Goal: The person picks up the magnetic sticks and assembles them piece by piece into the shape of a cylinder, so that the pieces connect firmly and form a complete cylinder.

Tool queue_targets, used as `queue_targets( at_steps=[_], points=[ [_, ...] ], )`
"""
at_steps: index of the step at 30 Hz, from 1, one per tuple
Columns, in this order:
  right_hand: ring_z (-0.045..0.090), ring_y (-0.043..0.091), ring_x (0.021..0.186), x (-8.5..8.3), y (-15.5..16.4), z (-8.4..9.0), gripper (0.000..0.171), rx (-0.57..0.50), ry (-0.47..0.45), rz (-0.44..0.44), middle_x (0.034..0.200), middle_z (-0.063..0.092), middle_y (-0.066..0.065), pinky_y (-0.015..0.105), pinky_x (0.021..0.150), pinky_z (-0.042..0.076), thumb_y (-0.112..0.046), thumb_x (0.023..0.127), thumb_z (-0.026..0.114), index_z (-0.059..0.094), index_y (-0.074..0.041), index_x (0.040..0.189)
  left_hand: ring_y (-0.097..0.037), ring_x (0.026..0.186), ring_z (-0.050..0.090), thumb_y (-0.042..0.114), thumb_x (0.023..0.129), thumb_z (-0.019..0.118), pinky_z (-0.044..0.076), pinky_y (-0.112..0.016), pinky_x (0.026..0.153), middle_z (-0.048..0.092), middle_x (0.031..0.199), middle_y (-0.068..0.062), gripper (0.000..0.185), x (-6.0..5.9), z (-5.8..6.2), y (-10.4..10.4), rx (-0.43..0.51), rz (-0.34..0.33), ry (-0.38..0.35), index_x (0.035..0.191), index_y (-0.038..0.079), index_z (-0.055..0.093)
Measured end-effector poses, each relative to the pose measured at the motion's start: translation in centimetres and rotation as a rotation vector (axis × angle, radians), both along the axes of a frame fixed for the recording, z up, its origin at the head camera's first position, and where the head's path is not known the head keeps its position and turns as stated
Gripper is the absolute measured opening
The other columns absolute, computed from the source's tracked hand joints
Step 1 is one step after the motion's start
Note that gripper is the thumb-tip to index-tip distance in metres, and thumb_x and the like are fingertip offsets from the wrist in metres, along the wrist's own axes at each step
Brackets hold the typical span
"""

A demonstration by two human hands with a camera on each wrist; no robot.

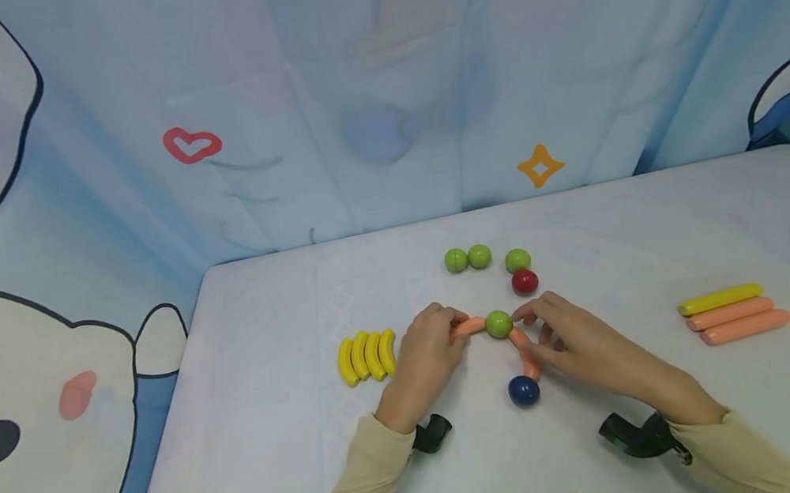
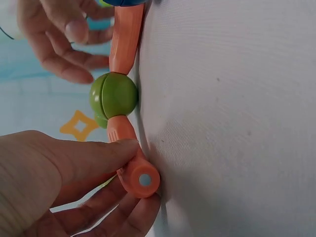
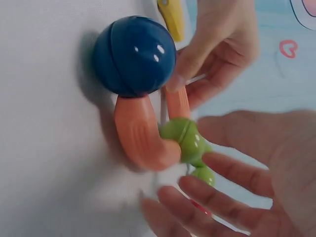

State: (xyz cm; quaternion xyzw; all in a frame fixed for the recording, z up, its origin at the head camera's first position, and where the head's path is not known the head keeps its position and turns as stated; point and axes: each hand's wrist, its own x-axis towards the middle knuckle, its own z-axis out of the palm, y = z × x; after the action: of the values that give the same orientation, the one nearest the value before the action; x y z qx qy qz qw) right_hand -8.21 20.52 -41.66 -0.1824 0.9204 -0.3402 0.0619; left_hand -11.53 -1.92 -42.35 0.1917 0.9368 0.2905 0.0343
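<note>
— Grip check: does the left hand [image 1: 428, 349] hold anything?
— Yes, it pinches the orange curved piece [image 2: 129, 148] lying on the table [image 1: 273, 385]; the right hand [image 1: 575, 340], fingers loose, steadies the green ball [image 1: 498, 324]. Best to press the joint flat, gently.
</note>
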Motion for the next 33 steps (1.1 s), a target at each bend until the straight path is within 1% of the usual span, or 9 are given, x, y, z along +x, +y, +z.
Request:
queue_targets(
  at_steps=[4, 8, 11, 13, 17, 21, 28, 30, 33],
  points=[
    [0.060, 0.016, 0.087, -0.9, -0.9, -0.3, 0.035, -0.013, 0.060, -0.016, 0.112, 0.065, 0.010, 0.028, 0.070, 0.055, -0.011, 0.094, 0.079, 0.065, 0.002, 0.123, -0.011, 0.077, 0.054, 0.014, 0.096, 0.079, 0.047, -0.018, 0.069, 0.067, 0.093, -0.003, 0.018, -0.1, 0.0, 0.2, -0.022, -0.002, -0.011, 0.112, 0.004, 0.079],
    [0.061, 0.018, 0.086, -1.7, -1.5, -0.6, 0.034, -0.038, 0.060, -0.010, 0.106, 0.067, 0.009, 0.029, 0.070, 0.055, -0.005, 0.090, 0.081, 0.068, 0.005, 0.120, -0.010, 0.079, 0.055, 0.011, 0.095, 0.079, 0.049, -0.018, 0.071, 0.068, 0.096, -0.003, 0.018, -0.1, 0.0, 0.3, -0.024, -0.008, -0.028, 0.113, 0.005, 0.079],
    [0.061, 0.017, 0.084, -2.1, -1.9, -0.7, 0.033, -0.028, 0.049, -0.011, 0.102, 0.068, 0.006, 0.031, 0.071, 0.057, -0.005, 0.088, 0.083, 0.069, 0.005, 0.117, -0.009, 0.078, 0.054, 0.011, 0.095, 0.078, 0.049, -0.018, 0.072, 0.067, 0.094, -0.002, 0.018, -0.1, 0.1, 0.5, -0.032, -0.018, -0.035, 0.112, 0.005, 0.079],
    [0.062, 0.016, 0.082, -2.1, -2.1, -0.7, 0.034, -0.011, 0.059, -0.017, 0.100, 0.068, 0.006, 0.032, 0.072, 0.058, -0.004, 0.085, 0.086, 0.071, 0.004, 0.114, -0.009, 0.076, 0.053, 0.011, 0.096, 0.078, 0.049, -0.018, 0.071, 0.067, 0.093, -0.002, 0.017, -0.1, 0.1, 0.6, -0.040, -0.024, -0.033, 0.112, 0.006, 0.080],
    [0.059, 0.016, 0.079, -2.1, -2.2, -0.6, 0.037, 0.036, 0.077, -0.044, 0.096, 0.066, 0.004, 0.030, 0.070, 0.056, -0.005, 0.080, 0.091, 0.073, 0.003, 0.110, -0.009, 0.076, 0.052, 0.011, 0.096, 0.078, 0.050, -0.017, 0.071, 0.066, 0.092, -0.002, 0.018, -0.1, 0.3, 0.8, -0.057, -0.031, -0.030, 0.113, 0.007, 0.080],
    [0.055, 0.016, 0.076, -2.1, -2.4, -0.3, 0.038, 0.066, 0.067, -0.065, 0.095, 0.063, 0.004, 0.027, 0.066, 0.052, -0.005, 0.077, 0.092, 0.074, 0.002, 0.109, -0.009, 0.077, 0.054, 0.011, 0.095, 0.079, 0.052, -0.018, 0.072, 0.067, 0.093, -0.002, 0.018, -0.1, 0.3, 1.0, -0.073, -0.038, -0.016, 0.113, 0.007, 0.080],
    [0.055, 0.016, 0.076, -1.7, -2.2, -0.1, 0.038, 0.087, 0.043, -0.073, 0.099, 0.062, 0.006, 0.028, 0.065, 0.051, -0.007, 0.079, 0.091, 0.072, 0.000, 0.111, -0.008, 0.077, 0.054, 0.012, 0.096, 0.079, 0.051, -0.019, 0.071, 0.066, 0.093, -0.001, 0.017, 0.0, 0.3, 1.4, -0.071, -0.050, -0.006, 0.113, 0.008, 0.080],
    [0.055, 0.016, 0.076, -1.5, -1.8, -0.2, 0.038, 0.083, 0.042, -0.074, 0.099, 0.062, 0.006, 0.027, 0.064, 0.051, -0.008, 0.079, 0.091, 0.072, 0.001, 0.111, -0.008, 0.075, 0.053, 0.014, 0.096, 0.079, 0.051, -0.018, 0.070, 0.066, 0.092, -0.001, 0.018, -0.1, 0.2, 1.4, -0.055, -0.058, -0.006, 0.112, 0.007, 0.080],
    [0.055, 0.016, 0.076, -1.1, -1.1, -0.3, 0.038, 0.085, 0.035, -0.092, 0.099, 0.061, 0.006, 0.026, 0.063, 0.050, -0.009, 0.080, 0.091, 0.071, 0.000, 0.111, -0.009, 0.074, 0.052, 0.021, 0.097, 0.078, 0.048, -0.016, 0.068, 0.065, 0.093, -0.003, 0.024, -0.2, 0.2, 1.6, -0.016, -0.074, -0.009, 0.114, 0.005, 0.078]
  ],
)
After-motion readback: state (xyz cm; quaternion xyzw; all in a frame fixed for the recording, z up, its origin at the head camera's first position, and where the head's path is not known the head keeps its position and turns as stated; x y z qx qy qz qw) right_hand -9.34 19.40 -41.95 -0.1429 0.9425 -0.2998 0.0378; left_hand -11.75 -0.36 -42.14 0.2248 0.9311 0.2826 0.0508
